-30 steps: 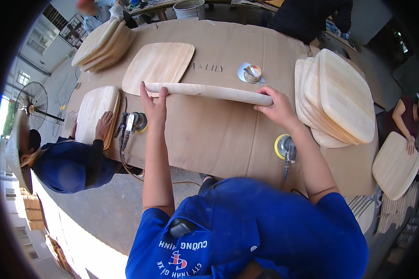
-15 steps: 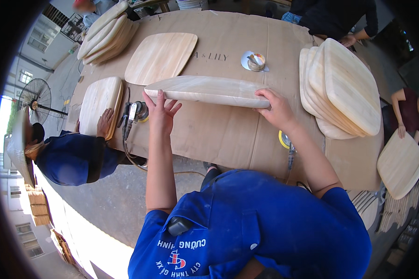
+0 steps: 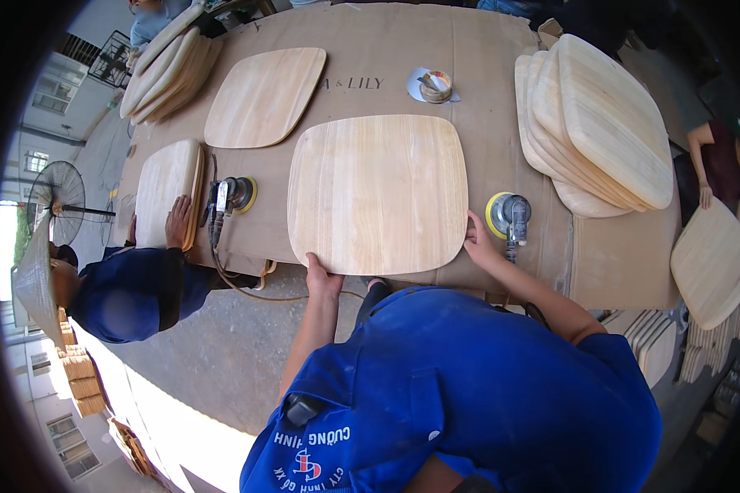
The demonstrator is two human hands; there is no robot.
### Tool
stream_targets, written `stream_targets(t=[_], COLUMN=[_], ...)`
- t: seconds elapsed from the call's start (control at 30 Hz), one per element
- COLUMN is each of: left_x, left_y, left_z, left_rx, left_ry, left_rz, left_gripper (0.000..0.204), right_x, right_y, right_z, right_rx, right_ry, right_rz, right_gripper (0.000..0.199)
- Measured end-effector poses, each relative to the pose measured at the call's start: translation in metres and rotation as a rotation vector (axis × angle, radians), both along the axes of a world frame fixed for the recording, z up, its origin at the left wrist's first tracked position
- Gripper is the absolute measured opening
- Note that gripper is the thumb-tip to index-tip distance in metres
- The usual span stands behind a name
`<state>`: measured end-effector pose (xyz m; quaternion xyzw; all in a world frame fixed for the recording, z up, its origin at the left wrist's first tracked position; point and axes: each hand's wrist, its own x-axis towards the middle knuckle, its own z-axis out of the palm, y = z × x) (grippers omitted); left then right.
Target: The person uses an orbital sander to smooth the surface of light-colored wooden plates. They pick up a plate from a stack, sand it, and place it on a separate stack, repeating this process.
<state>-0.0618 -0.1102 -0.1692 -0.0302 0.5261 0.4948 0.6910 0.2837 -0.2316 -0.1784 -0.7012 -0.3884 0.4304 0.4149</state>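
Observation:
A pale wooden panel (image 3: 378, 193) with rounded corners lies face up, or nearly so, at the near side of the cardboard-covered table. My left hand (image 3: 324, 278) grips its near edge toward the left corner, the thumb on top and the other fingers hidden beneath. At the lower right edge, my right hand (image 3: 479, 240) has its thumb and fingers closed about the rim. Right of that hand rests a sander (image 3: 514, 218) with a yellow pad. Another sander (image 3: 234, 195) with a yellow pad sits left of the panel, its hose running off the near edge.
Stacks of similar panels stand at the right (image 3: 612, 123) and far left (image 3: 168, 74). A single panel (image 3: 265, 97) lies beyond mine, near a small round tin (image 3: 434, 86). A co-worker in a conical hat (image 3: 37, 267) handles panels (image 3: 168, 185) at left; another person holds a panel (image 3: 711, 263) at right.
The panel was held up edge-on between both hands; now it is lowered flat toward me, its broad face showing. Both hands have come down and nearer my body.

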Motion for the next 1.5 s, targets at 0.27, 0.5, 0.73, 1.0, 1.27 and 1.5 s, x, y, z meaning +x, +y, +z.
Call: stream_targets(t=[0.27, 0.5, 0.73, 1.0, 1.27, 1.5], left_x=[0.0, 0.003, -0.011, -0.064, -0.121, -0.149], left_y=[-0.005, -0.01, 0.01, 0.097, 0.261, 0.381], left_z=[0.023, 0.063, 0.075, 0.083, 0.068, 0.054], left_rx=[-0.038, 0.11, 0.265, 0.365, 0.432, 0.386], left_ry=[0.102, 0.05, 0.058, 0.062, 0.087, 0.13], left_rz=[-0.15, -0.23, -0.316, -0.356, -0.214, -0.079], left_gripper=[0.046, 0.045, 0.043, 0.047, 0.04, 0.034], right_x=[0.006, 0.021, 0.012, -0.054, -0.1, -0.138], right_y=[0.036, 0.055, 0.076, 0.128, 0.32, 0.446], right_z=[0.023, 0.024, 0.019, 0.026, 0.049, 0.038], right_rx=[-0.274, -0.189, -0.239, -0.115, -0.024, -0.074], right_ry=[0.672, 0.889, 0.795, 0.698, 0.737, 0.738], right_rz=[-0.3, -0.334, -0.348, -0.458, -0.311, -0.325], right_gripper=[0.059, 0.048, 0.049, 0.05, 0.05, 0.049])
